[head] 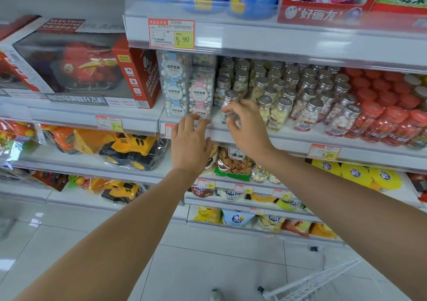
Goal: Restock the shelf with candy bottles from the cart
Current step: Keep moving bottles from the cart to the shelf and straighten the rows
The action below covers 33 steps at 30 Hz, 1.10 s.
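One bottle in play: the right hand (247,125) pinches a silver-capped candy bottle (230,103) round its body, cap up, at the front left corner of the bottle rows. The left hand (190,141) is spread wide and holds nothing. Its fingertips are up by the lowest of the stacked clear candy boxes (184,88); whether they touch it, I cannot tell.

The step, as I read it, is seating this bottle in the gap between those boxes and the front row of silver-capped bottles (300,92). To do it well, hold it upright and bring it straight down onto the shelf (288,142) rather than shoving it in sideways. The neighbours stand packed tight, and one knock could tip a whole row. Turn the label forward, line it up with the front row, and let go only once the base sits flat. The free left hand could steady the box stack meanwhile.

The shelf is white, with a clear price rail along its front edge. Red-capped bottles (381,109) fill the stretch to the right. A yellow price tag (172,34) hangs on the rail above. In the left bay sit a boxed toy helicopter (76,62) and a bagged yellow toy truck (131,148). Snack bags (233,164) line the lower shelves. Pale glossy floor tiles (208,254) run below, and a corner of the wire cart (312,284) shows at lower right, its contents out of sight.
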Each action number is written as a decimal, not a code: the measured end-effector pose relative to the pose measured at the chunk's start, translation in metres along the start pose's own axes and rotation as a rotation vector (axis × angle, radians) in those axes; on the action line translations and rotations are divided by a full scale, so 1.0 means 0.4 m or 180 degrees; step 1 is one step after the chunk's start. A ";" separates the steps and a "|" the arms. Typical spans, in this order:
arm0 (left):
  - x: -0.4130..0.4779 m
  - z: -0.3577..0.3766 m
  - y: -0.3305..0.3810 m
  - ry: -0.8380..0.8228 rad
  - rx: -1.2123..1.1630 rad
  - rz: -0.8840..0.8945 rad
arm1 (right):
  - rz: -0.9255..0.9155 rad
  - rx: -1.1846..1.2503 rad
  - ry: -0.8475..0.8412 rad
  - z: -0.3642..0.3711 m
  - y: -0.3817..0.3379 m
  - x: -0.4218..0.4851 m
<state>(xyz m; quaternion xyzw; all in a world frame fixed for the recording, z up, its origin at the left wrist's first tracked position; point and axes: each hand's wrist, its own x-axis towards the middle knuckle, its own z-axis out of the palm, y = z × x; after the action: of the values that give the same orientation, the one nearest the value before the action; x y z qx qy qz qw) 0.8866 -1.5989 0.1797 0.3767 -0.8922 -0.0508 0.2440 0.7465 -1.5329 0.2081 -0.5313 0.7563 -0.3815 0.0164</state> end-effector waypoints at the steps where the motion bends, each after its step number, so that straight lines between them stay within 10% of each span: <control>1: 0.002 -0.001 -0.001 -0.0010 0.0006 0.0010 | 0.0029 -0.0041 -0.0090 0.006 0.000 0.001; 33: 0.018 -0.012 0.000 -0.0160 -0.0116 -0.0092 | 0.1245 -0.0119 -0.0718 0.021 -0.004 0.071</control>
<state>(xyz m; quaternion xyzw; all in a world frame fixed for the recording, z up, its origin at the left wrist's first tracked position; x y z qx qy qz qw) 0.8846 -1.6035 0.1869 0.3837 -0.8914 -0.0801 0.2277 0.7392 -1.5610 0.2139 -0.4140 0.8452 -0.2951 0.1646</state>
